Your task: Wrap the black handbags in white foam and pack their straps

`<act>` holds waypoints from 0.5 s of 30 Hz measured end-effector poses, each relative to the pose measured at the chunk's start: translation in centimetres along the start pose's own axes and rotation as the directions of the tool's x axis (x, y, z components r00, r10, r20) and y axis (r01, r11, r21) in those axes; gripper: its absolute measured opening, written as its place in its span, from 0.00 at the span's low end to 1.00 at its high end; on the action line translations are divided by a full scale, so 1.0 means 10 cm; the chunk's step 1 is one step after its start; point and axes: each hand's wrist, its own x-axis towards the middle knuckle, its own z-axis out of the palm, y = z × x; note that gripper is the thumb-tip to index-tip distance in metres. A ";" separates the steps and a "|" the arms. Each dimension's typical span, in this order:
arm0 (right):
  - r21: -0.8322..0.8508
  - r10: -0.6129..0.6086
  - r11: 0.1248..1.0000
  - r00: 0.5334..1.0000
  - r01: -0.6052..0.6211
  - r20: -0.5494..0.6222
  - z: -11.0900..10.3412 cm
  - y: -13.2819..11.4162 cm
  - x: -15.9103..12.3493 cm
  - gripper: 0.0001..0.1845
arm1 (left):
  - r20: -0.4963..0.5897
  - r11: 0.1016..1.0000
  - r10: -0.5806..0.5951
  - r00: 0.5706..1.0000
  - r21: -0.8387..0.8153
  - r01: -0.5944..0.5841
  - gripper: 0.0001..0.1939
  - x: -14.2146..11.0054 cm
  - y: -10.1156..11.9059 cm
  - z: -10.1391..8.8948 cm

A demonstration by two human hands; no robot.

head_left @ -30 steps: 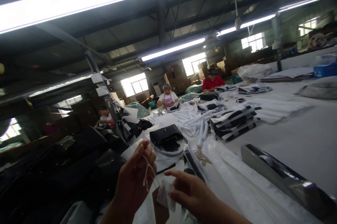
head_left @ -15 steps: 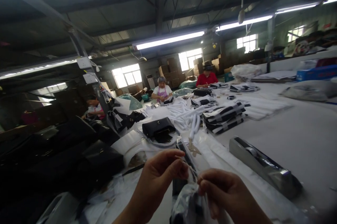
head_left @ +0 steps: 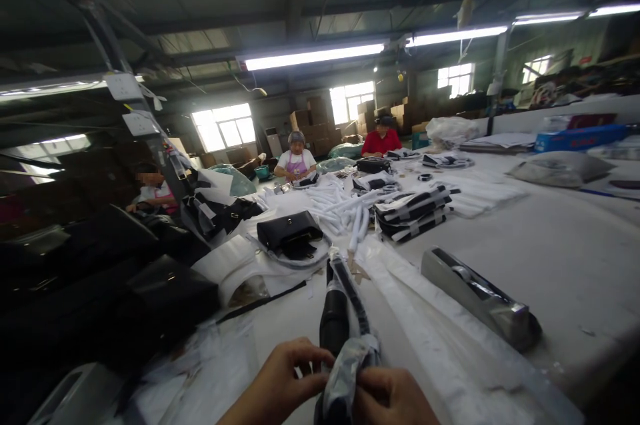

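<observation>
In the head view, a black item (head_left: 334, 322) lay toward the near edge of the bench (head_left: 565, 252), cloudy plastic (head_left: 350, 362) over its close end; the left hand (head_left: 300, 372) curled half-open against that plastic, grip unclear to me, while the right hand (head_left: 387, 393) pinched its other side

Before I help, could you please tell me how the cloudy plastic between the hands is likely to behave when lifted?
The plastic will probably be floppy, since it looks creased where it sits between the left hand and right hand. It may be slippery, judging by its sheen. It is likely light for its size, as it looks thin and partly see-through.
</observation>
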 end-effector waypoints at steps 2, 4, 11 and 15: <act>0.028 -0.001 1.000 1.000 0.001 -0.014 0.04 -0.07 0.04 0.16 | 0.037 1.000 0.021 0.999 -0.012 -0.020 0.13 0.02 0.06 0.00; 0.049 0.015 0.999 0.999 -0.012 -0.049 0.07 -0.10 0.07 0.14 | 0.049 0.999 0.029 0.998 -0.030 -0.027 0.12 0.03 0.08 0.01; 0.142 -0.040 0.988 0.987 0.062 -0.156 0.13 -0.06 0.09 0.17 | -0.114 0.998 -0.048 0.992 -0.034 0.044 0.07 0.13 0.00 0.16; 0.222 0.003 0.975 0.995 0.019 -0.095 0.13 -0.03 0.08 0.23 | -0.091 0.993 -0.047 0.995 -0.115 0.036 0.09 0.15 -0.03 0.16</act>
